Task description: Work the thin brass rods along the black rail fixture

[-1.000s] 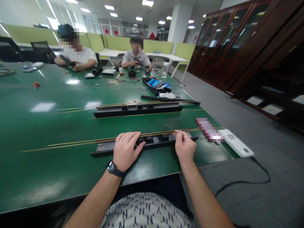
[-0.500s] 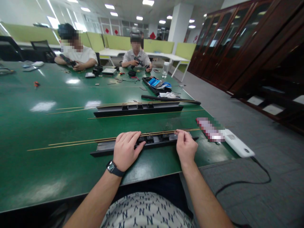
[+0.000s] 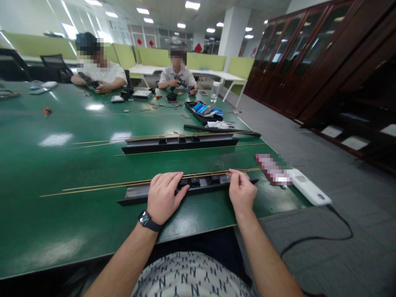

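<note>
A long black rail [image 3: 133, 201] with a grey channel and black blocks inside lies on the green table in front of me. My left hand [image 3: 163, 198] is closed over it, thumb on the near side and fingers across the top, wearing a dark watch. Thin brass-coloured rods [image 3: 102, 186] run lengthwise along the rail and pass by the fingers of that hand. At the rail's right part, my right hand [image 3: 243, 190] is closed in a pinch at the rods, its fingertips on one of them. Exactly where the rod sits between the fingers is partly hidden.
Behind lies a second black rail [image 3: 182, 145] with more rods. A black tray [image 3: 202, 117] with blue items and white gloves [image 3: 219, 124] is farther back. A phone [image 3: 272, 169] and white power bank [image 3: 309, 187] lie right. Two people sit across the table [image 3: 93, 231].
The left end of the nearest rod has shifted a little to the right. Both hands stay in nearly the same place and pose.
</note>
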{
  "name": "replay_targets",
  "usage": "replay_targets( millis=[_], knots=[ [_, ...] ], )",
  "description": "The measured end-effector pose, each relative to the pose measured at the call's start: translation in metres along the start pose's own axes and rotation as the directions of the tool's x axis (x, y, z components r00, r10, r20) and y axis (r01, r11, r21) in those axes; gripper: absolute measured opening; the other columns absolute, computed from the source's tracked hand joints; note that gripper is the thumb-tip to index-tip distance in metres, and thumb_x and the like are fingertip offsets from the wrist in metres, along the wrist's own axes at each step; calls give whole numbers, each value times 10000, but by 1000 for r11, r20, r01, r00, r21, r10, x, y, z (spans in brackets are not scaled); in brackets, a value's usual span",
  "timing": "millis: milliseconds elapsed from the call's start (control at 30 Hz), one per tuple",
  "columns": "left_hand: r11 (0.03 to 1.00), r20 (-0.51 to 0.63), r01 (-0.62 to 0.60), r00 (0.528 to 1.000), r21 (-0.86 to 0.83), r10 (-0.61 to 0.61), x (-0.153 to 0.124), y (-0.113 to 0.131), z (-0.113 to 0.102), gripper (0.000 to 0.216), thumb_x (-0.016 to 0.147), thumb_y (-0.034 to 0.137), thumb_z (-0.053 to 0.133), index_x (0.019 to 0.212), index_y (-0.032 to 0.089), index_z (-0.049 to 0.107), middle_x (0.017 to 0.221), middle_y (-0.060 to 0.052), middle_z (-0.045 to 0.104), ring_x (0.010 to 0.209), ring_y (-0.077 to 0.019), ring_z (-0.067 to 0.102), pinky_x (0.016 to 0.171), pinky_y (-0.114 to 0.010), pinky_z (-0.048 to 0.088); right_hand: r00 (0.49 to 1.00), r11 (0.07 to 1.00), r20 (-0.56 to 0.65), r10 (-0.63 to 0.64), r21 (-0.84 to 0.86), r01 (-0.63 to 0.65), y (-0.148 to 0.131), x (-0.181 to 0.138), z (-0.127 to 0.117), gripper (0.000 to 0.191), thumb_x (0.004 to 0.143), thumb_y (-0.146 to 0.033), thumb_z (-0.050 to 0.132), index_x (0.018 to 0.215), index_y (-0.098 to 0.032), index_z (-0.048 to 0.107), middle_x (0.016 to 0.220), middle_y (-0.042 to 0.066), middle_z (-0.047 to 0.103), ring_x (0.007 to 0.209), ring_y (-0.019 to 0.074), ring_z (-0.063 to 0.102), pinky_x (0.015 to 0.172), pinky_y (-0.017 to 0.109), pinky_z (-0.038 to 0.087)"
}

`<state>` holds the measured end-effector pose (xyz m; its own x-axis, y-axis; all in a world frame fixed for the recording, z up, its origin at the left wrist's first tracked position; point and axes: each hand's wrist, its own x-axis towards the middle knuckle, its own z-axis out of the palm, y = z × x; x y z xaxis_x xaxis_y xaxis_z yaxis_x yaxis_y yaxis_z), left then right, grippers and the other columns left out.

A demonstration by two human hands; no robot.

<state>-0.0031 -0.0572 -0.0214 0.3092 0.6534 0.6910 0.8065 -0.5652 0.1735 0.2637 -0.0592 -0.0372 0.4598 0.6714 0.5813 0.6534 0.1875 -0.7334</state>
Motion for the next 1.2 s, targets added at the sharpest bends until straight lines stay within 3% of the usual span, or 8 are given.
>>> replay_targets(
  millis=[167,367,567,800,1000,1200],
  knots=[
    [1000,2,3,1000,-5,-3,0,0,0,336,966,376,680,1254,202,679,1204,-92,762,1099,-268,696,990,-454,464,997,997,43,-63,-35,64,-3,-1,0,329,1021,-370,516,1007,-212,804,892,41,826,872,207,802,858,285,591],
    [1000,5,6,1000,-9,-6,-1,0,0,334,972,374,674,1260,206,675,1210,-103,760,1100,-275,698,994,-458,459,1000,999,-8,4,-49,-4,-3,0,-1,349,1024,-386,508,998,-202,803,890,54,823,865,215,799,846,292,592],
    [1000,6,8,1000,-12,-8,0,-1,0,331,975,375,665,1263,212,675,1212,-100,761,1105,-280,698,997,-460,456,997,999,53,-52,-6,53,-1,-2,-1,333,1024,-395,523,1037,-209,798,902,48,828,877,215,804,873,302,600],
    [1000,5,14,1000,-11,-13,0,0,0,328,971,369,664,1262,219,682,1214,-101,761,1101,-280,700,999,-462,455,1000,997,-13,-13,-75,12,-5,0,-1,356,1022,-381,501,997,-201,808,888,62,825,868,220,798,848,294,597],
    [1000,12,10,1000,-13,-10,0,0,0,336,971,384,668,1260,213,680,1212,-97,761,1102,-277,699,993,-454,456,998,999,53,-30,13,30,1,-2,0,342,1032,-397,515,1048,-201,794,913,52,827,880,212,802,870,297,595],
    [1000,12,12,1000,-16,-12,0,1,-1,329,979,381,661,1261,211,674,1210,-97,759,1106,-279,696,1001,-457,453,1000,997,11,-30,-64,30,1,-1,0,363,1033,-395,498,1010,-202,805,906,60,826,873,219,798,870,307,593]
  ],
)
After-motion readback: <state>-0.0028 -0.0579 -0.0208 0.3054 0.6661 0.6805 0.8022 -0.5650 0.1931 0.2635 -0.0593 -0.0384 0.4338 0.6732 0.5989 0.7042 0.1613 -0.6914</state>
